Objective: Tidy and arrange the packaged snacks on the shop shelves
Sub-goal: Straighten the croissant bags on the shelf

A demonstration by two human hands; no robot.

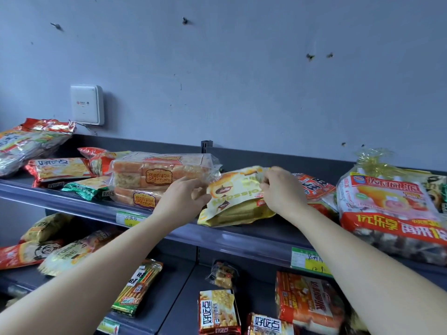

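The person stood before the shelves with both arms stretched up to the yellow croissant bag. It lay tilted on the upper shelf, with its lower end close to the front rail. The left hand had its fingers curled on the left edge of this bag and pinched it there. The right hand pinched the top edge of the bag between thumb and fingertips. Neither hand was spread flat.

Just left of the bag, touching it or almost, was a stack of clear bags of orange cakes. Just right of it and partly behind lay a red packet, and further right a large red and white bag. Below the bag, on the lower shelf, more packets lay in disorder.

I judged that the step was to straighten this one bag in the gap between its neighbours. To do it well, the person should lift it a little rather than drag it, because the film looked thin and a tight pinch may crush the soft bread inside. Both hands should turn it together so that the printed face looks to the front. They should then set it back from the rail so it cannot slide off, without pushing the cakes on the left.
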